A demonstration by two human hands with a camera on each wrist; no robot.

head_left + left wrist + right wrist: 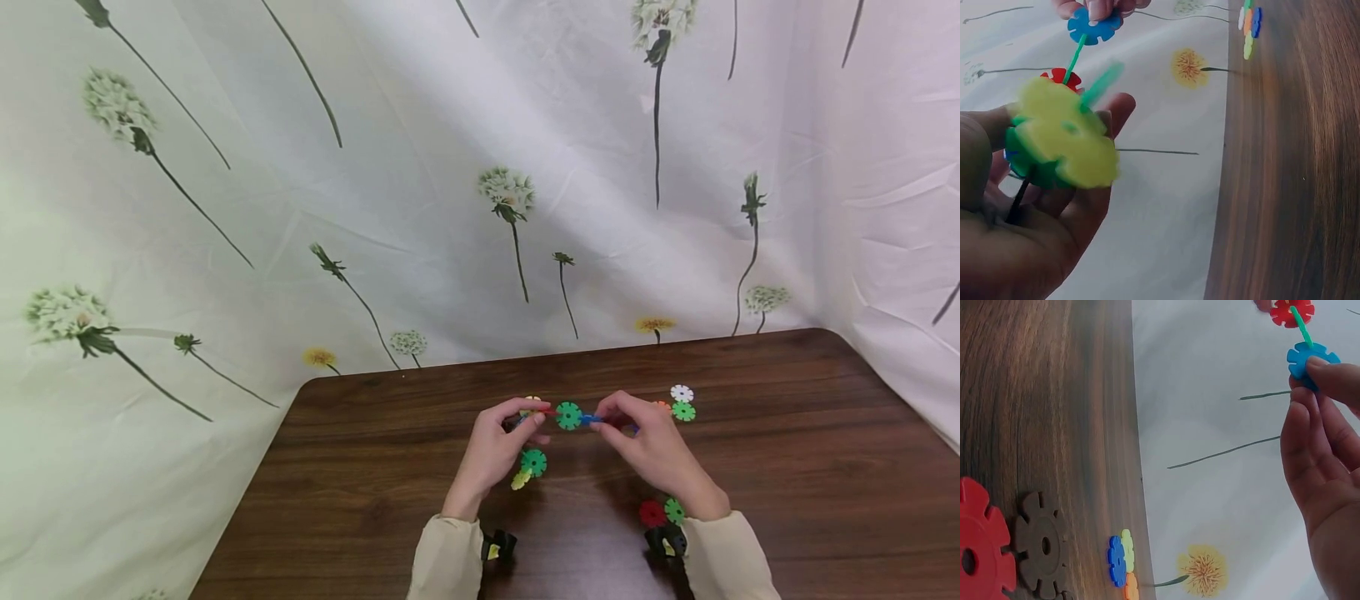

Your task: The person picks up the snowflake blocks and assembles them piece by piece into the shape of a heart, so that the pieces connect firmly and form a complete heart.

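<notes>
Green plastic disc (568, 416), notched at the rim, hangs above the dark wooden table (360, 467), joined between a red disc (1282, 316) and a blue disc (1299, 360). Left hand (497, 446) pinches the red one, thumb and fingertips closed on its edge. Right hand (656, 442) grips the blue one just as narrowly, thumb against its face. From my left wrist feed I note a yellow disc (1069, 140), blurred, and a dark green disc (1040, 170) close by the left palm; what they join to, I cannot tell. Beyond the right hand I see a white disc (682, 393) touching a lighter green disc (684, 411). Dandelion-printed cloth (420, 167) hangs behind.
</notes>
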